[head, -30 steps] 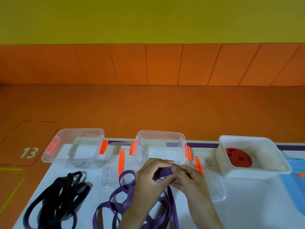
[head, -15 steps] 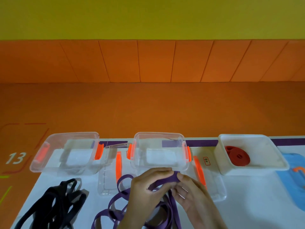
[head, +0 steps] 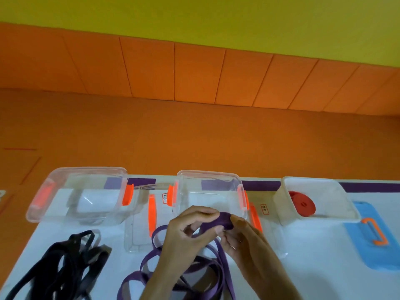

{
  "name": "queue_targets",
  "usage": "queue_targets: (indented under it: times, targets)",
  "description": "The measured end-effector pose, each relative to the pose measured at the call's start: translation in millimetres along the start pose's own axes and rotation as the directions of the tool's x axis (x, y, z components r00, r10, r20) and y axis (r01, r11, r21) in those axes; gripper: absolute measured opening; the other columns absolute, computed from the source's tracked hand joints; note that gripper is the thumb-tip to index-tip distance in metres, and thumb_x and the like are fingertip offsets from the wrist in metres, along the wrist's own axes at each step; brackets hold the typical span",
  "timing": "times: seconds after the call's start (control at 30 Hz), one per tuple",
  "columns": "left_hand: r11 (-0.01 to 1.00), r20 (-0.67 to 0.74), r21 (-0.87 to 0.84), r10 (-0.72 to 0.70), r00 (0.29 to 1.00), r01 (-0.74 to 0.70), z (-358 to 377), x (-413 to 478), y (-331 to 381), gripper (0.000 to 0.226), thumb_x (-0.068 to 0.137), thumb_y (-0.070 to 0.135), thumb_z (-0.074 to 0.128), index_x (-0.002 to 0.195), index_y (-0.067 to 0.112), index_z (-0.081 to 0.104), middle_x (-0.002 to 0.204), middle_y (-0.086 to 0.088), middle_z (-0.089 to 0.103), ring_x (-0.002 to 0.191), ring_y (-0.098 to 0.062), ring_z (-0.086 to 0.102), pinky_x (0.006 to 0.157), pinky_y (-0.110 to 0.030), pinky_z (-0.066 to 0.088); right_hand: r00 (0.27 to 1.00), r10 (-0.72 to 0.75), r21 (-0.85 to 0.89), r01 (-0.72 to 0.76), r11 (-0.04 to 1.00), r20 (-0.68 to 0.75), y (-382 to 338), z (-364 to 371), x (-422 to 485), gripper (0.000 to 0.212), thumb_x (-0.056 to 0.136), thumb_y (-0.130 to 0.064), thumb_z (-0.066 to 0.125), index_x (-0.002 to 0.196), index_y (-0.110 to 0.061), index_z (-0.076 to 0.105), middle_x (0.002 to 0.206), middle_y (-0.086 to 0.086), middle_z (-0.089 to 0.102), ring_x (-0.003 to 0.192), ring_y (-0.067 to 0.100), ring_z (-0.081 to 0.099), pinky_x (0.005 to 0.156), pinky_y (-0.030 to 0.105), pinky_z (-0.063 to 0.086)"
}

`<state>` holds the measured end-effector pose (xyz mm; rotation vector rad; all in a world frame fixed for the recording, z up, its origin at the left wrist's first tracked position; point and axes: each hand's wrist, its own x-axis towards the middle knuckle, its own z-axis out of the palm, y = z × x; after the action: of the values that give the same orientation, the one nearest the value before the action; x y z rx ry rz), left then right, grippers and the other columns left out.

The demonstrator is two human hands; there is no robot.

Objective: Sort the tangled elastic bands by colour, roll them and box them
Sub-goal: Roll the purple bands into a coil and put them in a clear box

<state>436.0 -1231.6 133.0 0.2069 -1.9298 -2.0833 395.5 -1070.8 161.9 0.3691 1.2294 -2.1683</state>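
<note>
Figure. Rolling the purple band, seen from the head camera.

The white desk (head: 324, 269) carries three open boxes along its far edge. These are a clear box (head: 86, 169) towards the left corner, a second clear box (head: 207, 172) at the middle, and a white box (head: 279, 198) to the right that holds a finished red roll (head: 303, 205). The black bands (head: 71, 263) lie in a loose heap at the near left, well apart from the hands.

The purple band (head: 203, 266) sprawls in open loops at the near middle, under both forearms. Its free end rises into a small purple coil (head: 225, 219), held above the desk just in front of the middle box.

The left hand (head: 186, 232) curls its fingers round the band where it feeds in, with its fingertips on the coil's top. The right hand (head: 244, 237) pinches the coil from the other side. The number of turns wound cannot be counted behind the fingers.

Handling, as a judgement: the band looks light, flat, limp and stretchy. A coil of it will probably spring open if the pinch slackens. It is best held by its two flat faces, with a thumb over the outermost turn. The feeding strand should be kept lightly taut and untwisted, since trailing loops may snag one another.
</note>
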Motion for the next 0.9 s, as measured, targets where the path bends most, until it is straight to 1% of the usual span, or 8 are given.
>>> queue_targets:
  times: [0.13, 0.23, 0.3, 0.37, 0.47, 0.63, 0.8, 0.9]
  targets:
    - [1.000, 0.058, 0.015, -0.020, 0.998, 0.019, -8, 6, 8, 0.031, 0.081, 0.013, 0.089, 0.098, 0.039, 0.086, 0.104, 0.009, 0.081, 0.100, -0.011, 0.075, 0.082, -0.014, 0.056, 1.000, -0.017, -0.077, 0.018, 0.997, 0.013, -5, 0, -4, 0.025, 0.074, -0.028, 0.082, 0.082, -0.005, 0.080, 0.103, 0.027, 0.076, 0.085, 0.030, 0.076, 0.077, 0.031, 0.065]
    - [0.999, 0.066, 0.031, -0.030, 0.997, 0.028, -11, 6, 12, 0.035, 0.082, 0.006, 0.089, 0.100, 0.035, 0.086, 0.105, 0.008, 0.081, 0.104, -0.015, 0.076, 0.086, -0.017, 0.057, 0.994, -0.103, -0.199, 0.106, 0.974, 0.024, -7, 2, -8, 0.032, 0.080, -0.031, 0.078, 0.101, -0.007, 0.080, 0.108, 0.027, 0.077, 0.095, 0.034, 0.078, 0.080, 0.032, 0.065]
    - [0.999, 0.048, 0.021, -0.043, 0.998, 0.042, -11, 4, 16, 0.036, 0.081, 0.006, 0.090, 0.099, 0.036, 0.086, 0.105, 0.009, 0.081, 0.104, -0.013, 0.076, 0.088, -0.017, 0.058, 0.969, -0.244, -0.414, 0.239, 0.879, 0.042, -14, 3, -9, 0.036, 0.086, -0.034, 0.073, 0.117, -0.016, 0.076, 0.103, 0.020, 0.080, 0.095, 0.033, 0.080, 0.080, 0.031, 0.065]
    - [0.999, 0.036, -0.001, -0.051, 0.998, 0.051, -10, 1, 20, 0.036, 0.081, 0.006, 0.090, 0.099, 0.036, 0.086, 0.105, 0.009, 0.082, 0.103, -0.013, 0.077, 0.087, -0.016, 0.058, 0.930, -0.339, -0.625, 0.350, 0.697, 0.142, -25, 4, -10, 0.033, 0.089, -0.035, 0.071, 0.120, -0.022, 0.072, 0.097, 0.008, 0.083, 0.090, 0.026, 0.081, 0.079, 0.030, 0.066]
    - [0.999, 0.036, 0.011, -0.033, 0.999, 0.033, -5, -1, 27, 0.035, 0.082, 0.007, 0.090, 0.101, 0.036, 0.085, 0.101, 0.008, 0.083, 0.099, -0.013, 0.078, 0.084, -0.016, 0.058, 0.896, -0.363, -0.737, 0.423, 0.528, 0.255, -38, -1, -10, 0.026, 0.089, -0.033, 0.074, 0.114, -0.027, 0.073, 0.094, -0.002, 0.084, 0.087, 0.021, 0.081, 0.075, 0.023, 0.064]
    - [0.999, -0.053, -0.011, 0.040, 0.998, -0.041, 17, -9, 45, 0.031, 0.079, 0.030, 0.092, 0.107, 0.042, 0.083, 0.105, 0.014, 0.082, 0.103, -0.008, 0.077, 0.086, -0.014, 0.057, 0.871, -0.418, -0.457, 0.490, 0.742, 0.257, -39, -8, -18, 0.028, 0.093, -0.023, 0.074, 0.116, -0.008, 0.073, 0.105, 0.018, 0.080, 0.096, 0.033, 0.079, 0.081, 0.033, 0.065]
    - [0.978, -0.028, 0.111, 0.180, 0.983, -0.176, 40, -15, 60, 0.035, 0.087, 0.015, 0.087, 0.117, 0.031, 0.081, 0.115, 0.014, 0.079, 0.111, -0.011, 0.073, 0.087, -0.011, 0.054, 0.877, -0.400, -0.136, 0.446, 0.885, 0.268, -27, -16, -32, 0.054, 0.090, -0.033, 0.083, 0.128, 0.000, 0.064, 0.124, 0.027, 0.072, 0.114, 0.039, 0.073, 0.093, 0.043, 0.061]
    - [0.956, 0.051, 0.201, 0.209, 0.977, -0.215, 45, -22, 73, 0.033, 0.091, 0.017, 0.084, 0.119, 0.033, 0.081, 0.113, 0.011, 0.078, 0.110, -0.015, 0.073, 0.090, -0.013, 0.052, 0.876, -0.399, -0.383, 0.479, 0.790, 0.272, -43, -27, -46, 0.040, 0.082, -0.043, 0.081, 0.117, -0.026, 0.073, 0.112, 0.011, 0.079, 0.103, 0.030, 0.077, 0.081, 0.033, 0.063]
